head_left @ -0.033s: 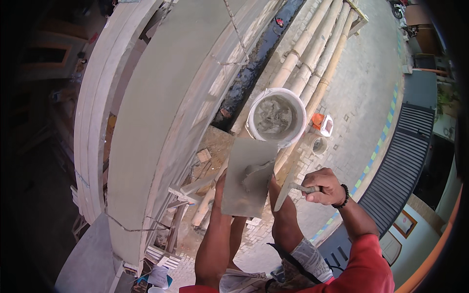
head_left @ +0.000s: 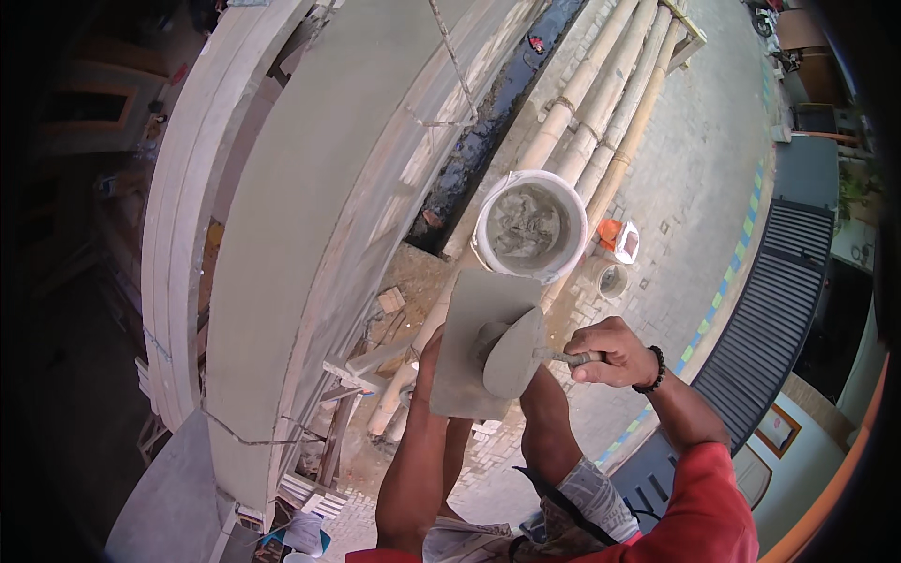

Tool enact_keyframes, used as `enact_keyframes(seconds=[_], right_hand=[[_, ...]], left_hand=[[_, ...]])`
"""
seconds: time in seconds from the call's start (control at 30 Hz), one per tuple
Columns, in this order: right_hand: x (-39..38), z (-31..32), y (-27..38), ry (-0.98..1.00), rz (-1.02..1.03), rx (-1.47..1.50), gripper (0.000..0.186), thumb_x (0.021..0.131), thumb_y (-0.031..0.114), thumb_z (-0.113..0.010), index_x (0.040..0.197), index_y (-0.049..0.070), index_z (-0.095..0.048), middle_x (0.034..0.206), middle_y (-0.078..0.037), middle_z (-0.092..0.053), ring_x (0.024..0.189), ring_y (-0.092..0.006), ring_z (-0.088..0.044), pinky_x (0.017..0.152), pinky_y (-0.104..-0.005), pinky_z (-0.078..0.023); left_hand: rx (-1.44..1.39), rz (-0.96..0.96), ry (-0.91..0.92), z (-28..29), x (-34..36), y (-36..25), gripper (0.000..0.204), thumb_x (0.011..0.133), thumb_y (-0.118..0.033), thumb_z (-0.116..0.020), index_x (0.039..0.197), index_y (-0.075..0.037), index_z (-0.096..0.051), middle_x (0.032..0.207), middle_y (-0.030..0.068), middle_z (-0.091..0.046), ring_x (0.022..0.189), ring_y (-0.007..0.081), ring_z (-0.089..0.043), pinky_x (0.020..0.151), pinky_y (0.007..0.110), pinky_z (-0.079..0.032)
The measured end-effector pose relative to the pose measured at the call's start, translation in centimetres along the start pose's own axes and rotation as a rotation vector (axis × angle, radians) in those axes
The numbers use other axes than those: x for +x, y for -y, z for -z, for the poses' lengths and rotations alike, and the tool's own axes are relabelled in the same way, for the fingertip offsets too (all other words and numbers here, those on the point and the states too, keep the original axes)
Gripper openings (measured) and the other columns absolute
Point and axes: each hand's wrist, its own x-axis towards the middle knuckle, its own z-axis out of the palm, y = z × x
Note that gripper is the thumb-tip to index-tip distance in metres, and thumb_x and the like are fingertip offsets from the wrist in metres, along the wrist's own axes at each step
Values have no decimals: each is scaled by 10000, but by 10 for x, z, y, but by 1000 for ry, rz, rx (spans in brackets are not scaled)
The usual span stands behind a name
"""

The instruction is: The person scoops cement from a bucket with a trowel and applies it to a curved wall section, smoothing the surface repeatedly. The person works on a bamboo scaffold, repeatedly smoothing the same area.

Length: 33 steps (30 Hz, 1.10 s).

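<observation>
My left hand (head_left: 431,349) holds a flat rectangular mortar hawk (head_left: 467,383) from beneath; its fingers are hidden under the plate. A small lump of wet grey mortar (head_left: 487,336) lies on the hawk. In my right hand (head_left: 615,352), closed around its handle, is a pointed trowel (head_left: 515,357). The blade is tilted over the right part of the hawk, against the mortar, with its broad face showing. Just beyond the hawk, a white bucket (head_left: 575,246) of wet grey mortar rests on the bamboo poles.
A long smooth grey plastered ledge (head_left: 291,188) runs along the left. Bamboo poles (head_left: 601,122) reach away beside a dark water channel (head_left: 479,141). Right of the bucket are a small pail (head_left: 613,281) and an orange-and-white bag (head_left: 624,241) on paving. A dark gate (head_left: 765,310) stands farther right.
The trowel has moved left onto the hawk, and its blade has turned from edge-on to broad side. My right hand has shifted slightly left. The hawk has moved slightly right.
</observation>
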Motion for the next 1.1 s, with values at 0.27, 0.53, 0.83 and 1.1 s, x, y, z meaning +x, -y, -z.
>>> enact_keyframes(seconds=[0.27, 0.53, 0.83, 1.1], right_hand=[[-20, 27, -59, -4, -437, -342, 291, 839, 249, -684, 961, -12, -641, 709, -169, -611, 638, -294, -620, 596, -366, -470], [11, 33, -199, -58, -772, -722, 321, 789, 247, -571, 920, -43, -618, 853, -250, -653, 870, -399, -640, 796, -447, -509], [31, -10, -188, -282, -542, -834, 345, 781, 150, -567, 1103, 31, -607, 898, -236, -650, 888, -376, -628, 840, -449, -483], [-5, -122, -3, 85, -577, 887, 275, 954, 194, -534, 1163, 17, -560, 1007, -17, -628, 902, -110, -613, 787, -264, -502]], left_hand=[[-289, -124, 72, 30, -14, -14, 515, 922, -371, -467, 1285, -5, -478, 1234, 159, -556, 1101, 279, -567, 929, 410, -478], [-244, -102, 25, 38, -7, 14, 568, 905, -427, -462, 1314, -33, -460, 1260, 139, -550, 1111, 284, -563, 928, 421, -478], [-298, -78, 177, -3, -35, 2, 536, 886, -364, -548, 1296, -25, -483, 1260, 130, -557, 1132, 272, -553, 966, 428, -453], [-314, -116, 209, -46, -83, -31, 578, 870, -340, -583, 1319, -2, -446, 1280, 137, -544, 1136, 302, -555, 972, 467, -450]])
